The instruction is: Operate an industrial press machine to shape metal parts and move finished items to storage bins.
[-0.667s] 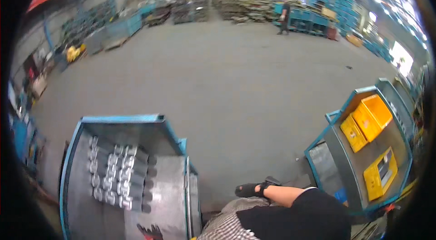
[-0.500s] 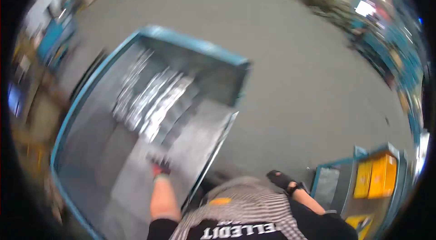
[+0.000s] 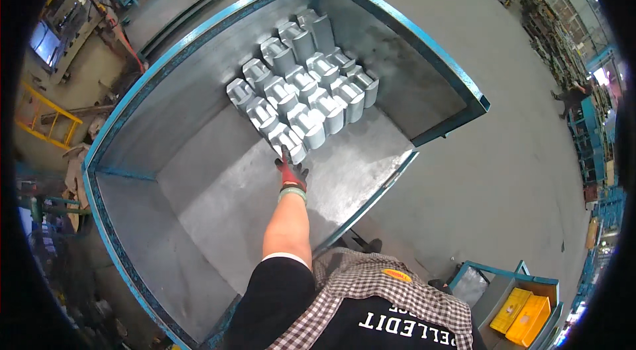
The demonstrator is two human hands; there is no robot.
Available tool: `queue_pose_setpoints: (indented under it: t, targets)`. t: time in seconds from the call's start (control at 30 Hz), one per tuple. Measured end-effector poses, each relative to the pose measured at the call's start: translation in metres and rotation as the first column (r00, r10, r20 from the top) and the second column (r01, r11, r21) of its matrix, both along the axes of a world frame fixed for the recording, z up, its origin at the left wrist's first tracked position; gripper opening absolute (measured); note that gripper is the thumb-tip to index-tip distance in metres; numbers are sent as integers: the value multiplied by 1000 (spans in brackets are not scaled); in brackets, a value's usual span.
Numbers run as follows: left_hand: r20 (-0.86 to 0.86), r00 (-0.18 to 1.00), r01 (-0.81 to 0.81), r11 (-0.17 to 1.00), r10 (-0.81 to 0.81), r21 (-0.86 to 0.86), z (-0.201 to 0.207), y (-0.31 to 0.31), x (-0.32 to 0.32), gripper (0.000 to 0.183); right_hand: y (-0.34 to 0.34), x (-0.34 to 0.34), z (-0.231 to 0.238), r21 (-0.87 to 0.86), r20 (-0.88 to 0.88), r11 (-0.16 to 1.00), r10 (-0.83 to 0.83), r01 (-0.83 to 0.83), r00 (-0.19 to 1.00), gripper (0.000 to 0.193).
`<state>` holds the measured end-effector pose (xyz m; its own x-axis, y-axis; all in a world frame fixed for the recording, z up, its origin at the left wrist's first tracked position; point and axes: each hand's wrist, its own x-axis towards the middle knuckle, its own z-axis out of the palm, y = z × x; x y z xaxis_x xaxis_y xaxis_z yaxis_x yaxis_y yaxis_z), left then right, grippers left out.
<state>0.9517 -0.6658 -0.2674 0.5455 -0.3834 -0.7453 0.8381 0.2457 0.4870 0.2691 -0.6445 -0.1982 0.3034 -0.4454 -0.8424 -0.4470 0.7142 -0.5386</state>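
**A gloved hand reaches for the nearest metal block**

The person leans over a big metal bin with a blue rim [image 3: 199, 39]. The left hand [image 3: 290, 173], in a red and black glove, stretches far down into it. The fingertips touch the nearest metal part [image 3: 289, 143] at the front corner of the pile. The fingers look close together, laid on the part, but the glove is too small in the picture to tell if it grips the part or only rests on it. The right hand is not in view

The shiny metal parts [image 3: 305, 88] are chunky grey blocks, all the same shape. They sit in neat rows, side by side, pushed up toward the far wall of the bin. Packing them tight like this likely stops them from sliding about. The rest of the bin floor [image 3: 218, 204] is bare grey steel

The near wall of the bin is cut low, which lets an arm reach in. Off to the lower right stands a smaller blue cart with yellow boxes [image 3: 523, 310]
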Motion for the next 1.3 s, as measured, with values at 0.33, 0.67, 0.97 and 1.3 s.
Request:
queue_pose_setpoints:
  t: [0.33, 0.67, 0.97, 1.3]
  targets:
    - [-17, 899, -438, 899, 438, 3, -6, -25, 5, 76, -11, 80, 36, -42, -346, 999, 17, -34, 938, 42]
    - [160, 977, -157, 984, 141, 88, 11, 69, -51, 73, -23, 26, -2, 73, 457, 909, -396, 410, 797, 42]
    - [169, 955, -231, 969, 244, -94, -23, 163, -138, 62, -147, 113, 19, -17, -360, 848, 488, -529, 795, 42]
    - [-175, 848, -508, 672, 501, -539, 86, 229, -254, 33, -286, 114, -78, 15, -170, 770, 630, -638, 758, 27]
